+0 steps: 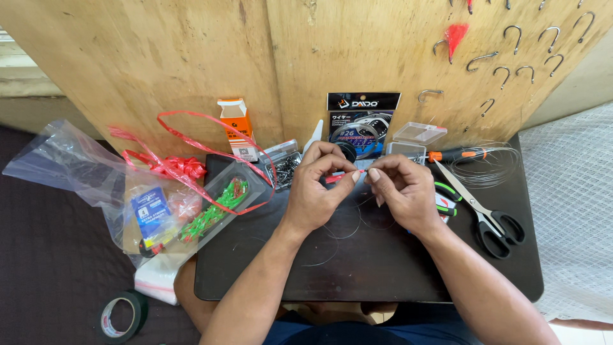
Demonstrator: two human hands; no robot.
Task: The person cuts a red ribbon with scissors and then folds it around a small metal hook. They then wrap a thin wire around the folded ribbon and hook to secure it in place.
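My left hand and my right hand meet over the middle of a small black table. Between their fingertips they pinch a thin red tube-like piece, held level. Fine clear line loops down from the hands onto the tabletop. Both hands are closed around the piece and the line.
Scissors lie at the right beside a coil of wire and an orange-handled tool. A tray of green lures, red ribbon, plastic bags, an orange box and a box of hooks sit left. Large hooks hang on the wooden board. Tape roll on the floor.
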